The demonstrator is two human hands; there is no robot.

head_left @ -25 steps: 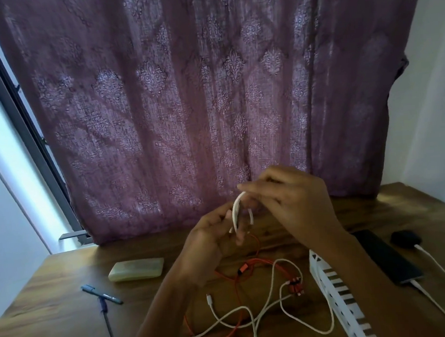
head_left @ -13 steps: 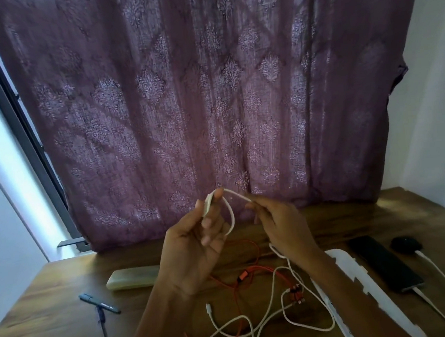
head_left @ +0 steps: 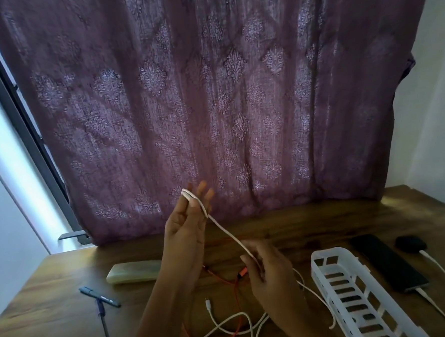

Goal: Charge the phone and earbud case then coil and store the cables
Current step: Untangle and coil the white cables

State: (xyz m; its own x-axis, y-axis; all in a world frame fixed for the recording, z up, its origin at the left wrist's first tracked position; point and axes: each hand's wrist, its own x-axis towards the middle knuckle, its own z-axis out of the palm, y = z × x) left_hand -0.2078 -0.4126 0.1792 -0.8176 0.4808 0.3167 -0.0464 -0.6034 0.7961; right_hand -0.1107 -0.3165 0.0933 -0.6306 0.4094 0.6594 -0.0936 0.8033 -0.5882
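Rising upright before the curtain, the left hand has its fingers spread, and the white cable loops over the tip of one of them. The cable runs taut, down and to the right, into the right hand, whose thumb and fingers pinch it above the wooden table. Below the wrists the cable slackens and tangles with an orange cable; where each ends is hard to make out. The slotted white plastic basket is cut off at the bottom edge. Right of it lie the flat dark phone and the rounded black earbud case, each with a white lead plugged in.
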